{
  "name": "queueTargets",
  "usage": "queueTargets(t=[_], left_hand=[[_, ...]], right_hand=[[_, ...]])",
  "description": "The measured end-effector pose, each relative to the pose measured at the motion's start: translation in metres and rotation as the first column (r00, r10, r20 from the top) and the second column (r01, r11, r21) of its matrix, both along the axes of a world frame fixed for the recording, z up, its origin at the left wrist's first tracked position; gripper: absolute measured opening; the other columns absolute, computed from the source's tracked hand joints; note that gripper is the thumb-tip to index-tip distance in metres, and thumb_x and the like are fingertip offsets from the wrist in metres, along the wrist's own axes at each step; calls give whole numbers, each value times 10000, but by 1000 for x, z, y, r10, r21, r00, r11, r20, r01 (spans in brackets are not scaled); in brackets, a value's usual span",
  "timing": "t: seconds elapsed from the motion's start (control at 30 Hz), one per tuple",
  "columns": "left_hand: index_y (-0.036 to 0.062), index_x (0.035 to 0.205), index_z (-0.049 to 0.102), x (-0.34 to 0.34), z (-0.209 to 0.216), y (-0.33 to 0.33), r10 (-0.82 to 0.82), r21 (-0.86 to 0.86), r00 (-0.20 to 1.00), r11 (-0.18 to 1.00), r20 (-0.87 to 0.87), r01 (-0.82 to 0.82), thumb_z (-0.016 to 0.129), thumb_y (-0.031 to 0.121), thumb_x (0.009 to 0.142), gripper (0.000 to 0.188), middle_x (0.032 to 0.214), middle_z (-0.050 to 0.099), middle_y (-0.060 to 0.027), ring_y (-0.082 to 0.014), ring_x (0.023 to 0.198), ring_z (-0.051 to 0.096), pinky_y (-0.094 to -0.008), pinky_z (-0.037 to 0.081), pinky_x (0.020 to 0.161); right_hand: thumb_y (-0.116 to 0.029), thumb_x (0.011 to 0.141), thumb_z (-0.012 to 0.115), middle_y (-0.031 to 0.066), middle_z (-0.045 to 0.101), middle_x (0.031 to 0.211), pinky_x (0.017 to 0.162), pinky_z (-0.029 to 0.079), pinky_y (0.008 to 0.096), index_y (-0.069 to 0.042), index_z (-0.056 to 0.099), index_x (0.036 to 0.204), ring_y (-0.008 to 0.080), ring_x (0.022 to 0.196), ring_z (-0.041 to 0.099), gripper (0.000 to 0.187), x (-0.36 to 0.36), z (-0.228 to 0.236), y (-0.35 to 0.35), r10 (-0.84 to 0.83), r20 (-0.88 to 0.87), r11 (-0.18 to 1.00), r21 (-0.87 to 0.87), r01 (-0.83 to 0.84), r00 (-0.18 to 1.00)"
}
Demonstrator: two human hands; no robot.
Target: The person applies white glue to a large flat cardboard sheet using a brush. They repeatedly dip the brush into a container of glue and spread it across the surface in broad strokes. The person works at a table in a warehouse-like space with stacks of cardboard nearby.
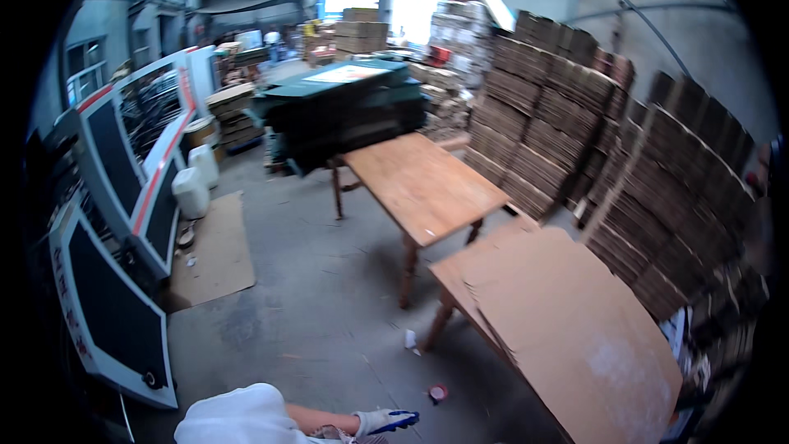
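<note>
My left hand (388, 421), in a white glove with blue on the palm side, is low in the picture. Its arm, in a white sleeve (234, 418), comes in from the left. The fingers stretch out to the right, and nothing shows in them. Past the fingertips, a small red roll-like object (437, 395) lies on the grey floor. Nearest on the right is a table with large flat cardboard sheets (567, 312) on top. My right hand is out of sight.
Beyond stands a brown wooden table (423, 181). Tall stacks of brown cardboard (534, 115) line the right. A dark green-topped pile (345, 107) is farther back. On the left are grey-framed machine panels (115, 304), white jugs (191, 191) and a cardboard sheet (218, 255) on the floor.
</note>
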State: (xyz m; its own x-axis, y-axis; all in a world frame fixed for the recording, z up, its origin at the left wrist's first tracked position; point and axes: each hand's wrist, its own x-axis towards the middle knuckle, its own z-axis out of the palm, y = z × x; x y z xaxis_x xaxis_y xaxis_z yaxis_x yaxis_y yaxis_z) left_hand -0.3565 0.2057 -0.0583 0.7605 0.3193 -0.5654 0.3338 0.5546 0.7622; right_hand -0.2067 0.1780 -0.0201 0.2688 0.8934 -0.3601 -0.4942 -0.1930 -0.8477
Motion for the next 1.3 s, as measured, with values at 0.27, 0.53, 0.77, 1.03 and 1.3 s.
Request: queueTargets(t=[0.27, 0.53, 0.77, 1.03, 1.3], left_hand=[[100, 1008, 591, -80, 73, 56, 567, 578, 821, 649, 66, -495, 529, 320, 831, 290, 847, 630, -83, -191, 771, 588, -294, 455, 681], [68, 846, 609, -169, 85, 90, 949, 852, 315, 176, -14, -493, 483, 349, 830, 309, 712, 584, -193, -354, 678, 577, -398, 445, 562], [-8, 909, 614, -219, 113, 127, 998, 830, -69, -42, 4, -556, 506, 188, 845, 233, 733, 602, -213, -220, 619, 603, -318, 464, 574], [-37, 929, 565, -294, 133, 118, 918, 90, -339, -363, 205, -928, 483, 139, 858, 207, 822, 615, -88, -162, 748, 587, -273, 484, 704], [-9, 880, 547, -384, 111, 172, 626, 246, -727, -780, 283, -575, 500, 190, 866, 205, 748, 590, -80, -146, 649, 567, -265, 480, 594]], right_hand=[[-288, 891, 392, 93, 357, 1195, 932, 296, 347, -61, 293, 1197, 207, 1096, 366, 394, -137, 36, 74, 539, -53, 838, 138, -528, 841], [-265, 899, 388, 95, 303, 1286, 981, 257, 337, -39, 231, 1271, 199, 1174, 322, 463, -199, 82, 151, 861, -242, 507, 320, -800, 448], [-244, 907, 384, 98, 256, 1366, 1024, 224, 328, -20, 176, 1337, 191, 1242, 284, 528, -248, 127, 217, 944, -328, 182, 488, -854, 14], [-156, 901, 398, 105, 404, 1264, 978, 306, 290, 8, 326, 1272, 194, 1155, 399, 412, -345, 74, 274, 878, -283, -240, 437, -867, -386], [-164, 887, 326, 86, 352, 1330, 988, 281, 331, -37, 340, 1285, 160, 1203, 362, 418, -438, 95, 311, -365, 896, -467, 57, -883, 251]])
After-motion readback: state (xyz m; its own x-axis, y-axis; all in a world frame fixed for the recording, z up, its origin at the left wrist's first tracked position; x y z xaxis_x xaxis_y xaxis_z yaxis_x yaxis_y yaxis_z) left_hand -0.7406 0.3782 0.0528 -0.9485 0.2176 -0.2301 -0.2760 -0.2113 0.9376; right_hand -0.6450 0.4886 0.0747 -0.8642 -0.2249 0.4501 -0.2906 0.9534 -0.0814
